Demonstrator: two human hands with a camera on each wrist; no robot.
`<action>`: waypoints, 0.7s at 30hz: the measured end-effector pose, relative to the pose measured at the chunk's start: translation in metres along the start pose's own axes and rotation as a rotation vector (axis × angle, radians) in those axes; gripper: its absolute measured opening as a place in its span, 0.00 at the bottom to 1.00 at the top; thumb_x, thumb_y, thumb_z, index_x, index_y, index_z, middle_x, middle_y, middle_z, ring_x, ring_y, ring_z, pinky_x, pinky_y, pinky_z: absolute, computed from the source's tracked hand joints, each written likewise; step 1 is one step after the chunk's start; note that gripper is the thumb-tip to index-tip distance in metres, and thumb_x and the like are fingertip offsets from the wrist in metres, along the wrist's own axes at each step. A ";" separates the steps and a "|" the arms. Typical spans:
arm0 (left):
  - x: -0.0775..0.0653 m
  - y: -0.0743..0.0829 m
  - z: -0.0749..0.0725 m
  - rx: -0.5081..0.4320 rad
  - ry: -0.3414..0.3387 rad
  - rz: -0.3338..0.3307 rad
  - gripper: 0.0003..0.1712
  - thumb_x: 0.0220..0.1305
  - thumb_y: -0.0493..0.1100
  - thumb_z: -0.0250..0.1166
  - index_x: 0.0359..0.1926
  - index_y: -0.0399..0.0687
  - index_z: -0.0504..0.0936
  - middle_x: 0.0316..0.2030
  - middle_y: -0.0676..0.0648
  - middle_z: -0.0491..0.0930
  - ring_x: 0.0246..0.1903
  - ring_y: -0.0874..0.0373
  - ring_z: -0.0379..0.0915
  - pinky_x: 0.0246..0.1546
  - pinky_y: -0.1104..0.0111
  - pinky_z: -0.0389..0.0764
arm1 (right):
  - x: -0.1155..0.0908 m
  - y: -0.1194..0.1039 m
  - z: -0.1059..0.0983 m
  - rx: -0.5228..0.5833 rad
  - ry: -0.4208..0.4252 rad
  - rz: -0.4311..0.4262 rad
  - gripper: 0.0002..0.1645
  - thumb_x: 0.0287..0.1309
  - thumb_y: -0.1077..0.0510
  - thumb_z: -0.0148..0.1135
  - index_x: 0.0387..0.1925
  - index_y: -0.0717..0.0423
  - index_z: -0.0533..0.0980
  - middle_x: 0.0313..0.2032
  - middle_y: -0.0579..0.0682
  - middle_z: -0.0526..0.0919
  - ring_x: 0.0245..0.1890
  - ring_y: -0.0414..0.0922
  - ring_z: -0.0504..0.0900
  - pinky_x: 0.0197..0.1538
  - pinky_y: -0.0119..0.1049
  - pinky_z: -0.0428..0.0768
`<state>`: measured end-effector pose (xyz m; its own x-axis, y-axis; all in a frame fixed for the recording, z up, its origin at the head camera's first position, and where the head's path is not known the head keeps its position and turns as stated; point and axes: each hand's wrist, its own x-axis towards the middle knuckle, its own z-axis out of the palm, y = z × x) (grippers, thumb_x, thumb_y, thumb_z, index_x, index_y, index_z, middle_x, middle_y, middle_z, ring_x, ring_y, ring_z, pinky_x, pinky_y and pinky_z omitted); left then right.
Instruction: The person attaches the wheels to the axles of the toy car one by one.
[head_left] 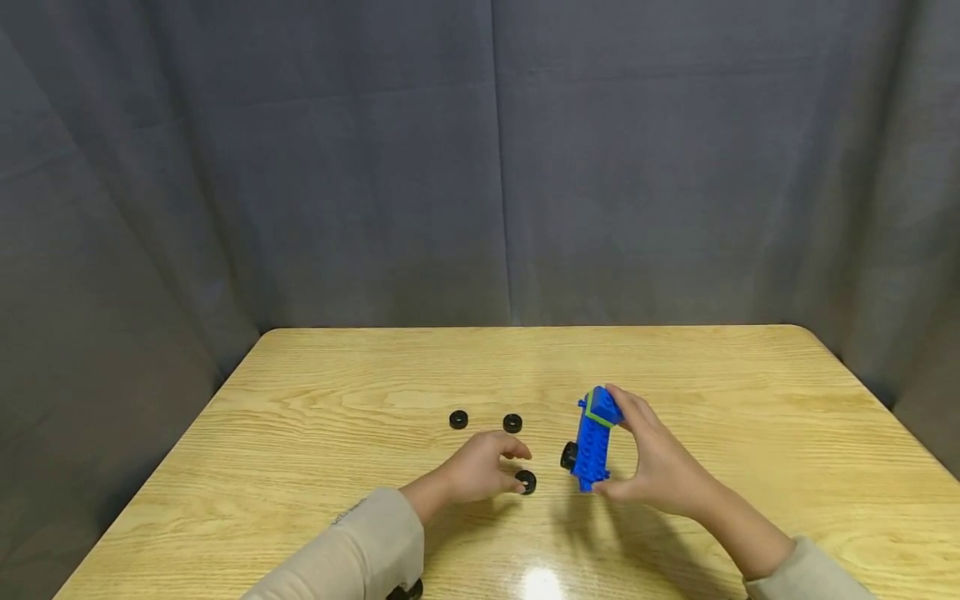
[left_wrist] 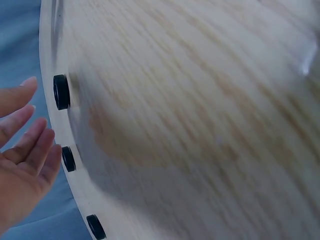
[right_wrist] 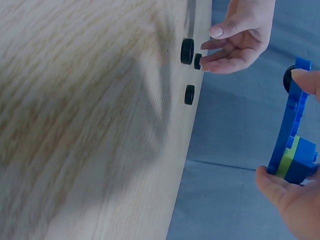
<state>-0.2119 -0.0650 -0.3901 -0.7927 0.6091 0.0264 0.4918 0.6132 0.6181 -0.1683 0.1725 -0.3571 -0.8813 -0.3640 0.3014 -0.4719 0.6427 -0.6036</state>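
Observation:
My right hand (head_left: 663, 467) grips a blue toy car of building bricks (head_left: 592, 446), thumb at one end and fingers at the other, above the table. A lime-green layer lies under the blue block at its far end. One black wheel (right_wrist: 288, 79) is fitted at the other end, on the side towards the left hand. My left hand (head_left: 483, 467) hovers over a loose black wheel (head_left: 527, 482), its fingers spread and slightly bent. In the left wrist view that hand (left_wrist: 25, 165) holds nothing, and a gap shows between fingers and nearest wheel (left_wrist: 61, 92).
Two more black wheels, one on the left (head_left: 458, 419) and one on the right (head_left: 512, 423), lie farther back on the wooden table (head_left: 337, 375). Other black wheel-like pieces (head_left: 408, 591) show partly behind the left sleeve. Grey curtains (head_left: 375, 208) surround the table's back and sides.

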 end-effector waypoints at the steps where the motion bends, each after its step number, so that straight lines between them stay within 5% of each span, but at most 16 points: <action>1: 0.000 0.000 0.001 0.010 -0.002 0.005 0.21 0.44 0.39 0.68 0.43 0.43 0.77 0.41 0.52 0.74 0.42 0.58 0.68 0.42 0.70 0.69 | 0.000 0.000 0.000 -0.001 -0.002 0.001 0.63 0.28 0.54 0.73 0.63 0.58 0.44 0.58 0.61 0.54 0.51 0.61 0.64 0.46 0.55 0.68; 21: 0.008 -0.002 0.006 0.177 -0.070 0.060 0.22 0.42 0.37 0.69 0.43 0.42 0.77 0.34 0.51 0.74 0.36 0.62 0.70 0.38 0.75 0.70 | -0.001 0.006 0.001 -0.009 -0.028 0.013 0.63 0.28 0.54 0.73 0.64 0.57 0.45 0.58 0.60 0.53 0.52 0.59 0.64 0.47 0.54 0.67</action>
<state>-0.2167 -0.0582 -0.3962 -0.7362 0.6768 0.0007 0.5979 0.6499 0.4692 -0.1703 0.1758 -0.3620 -0.8863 -0.3742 0.2729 -0.4608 0.6534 -0.6006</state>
